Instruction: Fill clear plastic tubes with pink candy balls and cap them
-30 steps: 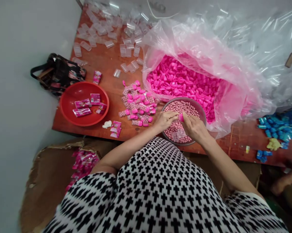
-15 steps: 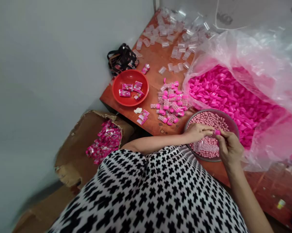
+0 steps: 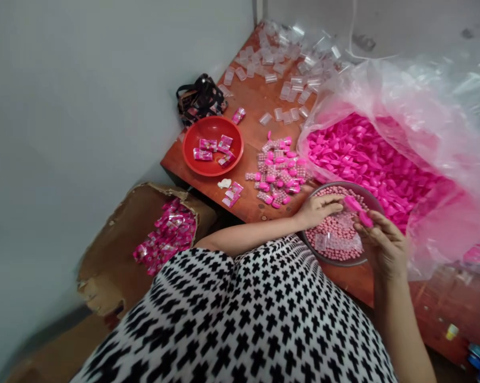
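Head-worn camera looks forward and steeply down — table [image 3: 250, 142] close below.

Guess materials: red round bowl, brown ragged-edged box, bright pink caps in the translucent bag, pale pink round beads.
Red round bowl: likely plastic, semi-gloss; smooth, even colour.
Brown ragged-edged box: cardboard, matte; torn, frayed rim.
Bright pink caps: probably moulded plastic, shiny; glints, similar shapes.
Translucent bag: thin plastic film; creased, see-through.
Pale pink round beads: candy or plastic, can't tell; smooth-looking.
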The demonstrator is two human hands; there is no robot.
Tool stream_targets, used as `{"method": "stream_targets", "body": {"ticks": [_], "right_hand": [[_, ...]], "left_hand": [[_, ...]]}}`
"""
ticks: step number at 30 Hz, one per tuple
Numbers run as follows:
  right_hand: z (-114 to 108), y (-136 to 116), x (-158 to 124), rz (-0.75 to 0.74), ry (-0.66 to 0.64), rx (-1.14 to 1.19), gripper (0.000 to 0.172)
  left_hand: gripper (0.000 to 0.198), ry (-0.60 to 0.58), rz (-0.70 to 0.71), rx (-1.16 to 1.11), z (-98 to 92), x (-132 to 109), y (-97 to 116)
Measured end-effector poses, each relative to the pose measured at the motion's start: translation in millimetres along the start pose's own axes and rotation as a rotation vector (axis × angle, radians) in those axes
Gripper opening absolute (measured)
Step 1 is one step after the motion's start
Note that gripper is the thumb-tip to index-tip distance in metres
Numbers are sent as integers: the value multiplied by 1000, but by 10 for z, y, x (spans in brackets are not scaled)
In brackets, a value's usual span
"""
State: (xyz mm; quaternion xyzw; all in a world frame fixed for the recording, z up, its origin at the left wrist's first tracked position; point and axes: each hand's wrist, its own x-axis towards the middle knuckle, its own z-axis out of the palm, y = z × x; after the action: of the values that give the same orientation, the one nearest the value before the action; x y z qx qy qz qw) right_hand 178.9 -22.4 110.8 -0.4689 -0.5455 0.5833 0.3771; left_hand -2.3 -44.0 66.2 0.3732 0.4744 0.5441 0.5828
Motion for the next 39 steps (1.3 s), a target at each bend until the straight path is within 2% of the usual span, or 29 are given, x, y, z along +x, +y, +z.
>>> {"method": "stream_targets", "body": {"ticks": [2,4,6,8,10,12,14,16,19,21,24,26,28,31,34,36,39], "right_hand": [[21,51,-7,13,68,28,22],[56,63,18,56,62,48,27],[99,32,60,140,-15,101,38],[151,-13,90,284,-164,198,45],[217,-37,96,437,-255,328,45],[303,-26,84,537,-258,459,40],[409,11,73,550,-200,552,32],[526,56,75,495,-116,584,24],[677,117,109,419,-22,573,22],[727,152,159,429,-27,575,29],[704,198,318,492,-165,541,48],[631,228,513,487,-277,425,55],[525,270,789,388,-293,195,52],[344,361,1307,131,-89,-368,33],[203,452,1818,11,38,-908,27],[150,487,2088,-18,67,-1195,31],[93,509,2338,6,91,-1434,34]], "left_hand": [[30,-10,68,93,-56,-35,36],[25,-68,168,201,-111,-63,70],[21,-138,269,292,-151,-67,85],[21,-168,322,332,-168,-52,81],[23,-200,334,346,-167,-38,69],[23,-212,322,350,-159,-35,60],[24,-203,306,345,-151,-39,59],[24,-193,304,330,-145,-36,60],[23,-177,301,321,-152,0,48],[24,-158,272,334,-179,46,31],[27,-101,210,370,-289,135,24],[29,-30,193,396,-433,213,49],[31,79,193,437,-643,314,83],[35,242,226,583,-1025,485,91],[40,314,275,793,-1315,595,3],[42,326,271,860,-1378,601,-83],[39,282,236,865,-1286,547,-184]]}}
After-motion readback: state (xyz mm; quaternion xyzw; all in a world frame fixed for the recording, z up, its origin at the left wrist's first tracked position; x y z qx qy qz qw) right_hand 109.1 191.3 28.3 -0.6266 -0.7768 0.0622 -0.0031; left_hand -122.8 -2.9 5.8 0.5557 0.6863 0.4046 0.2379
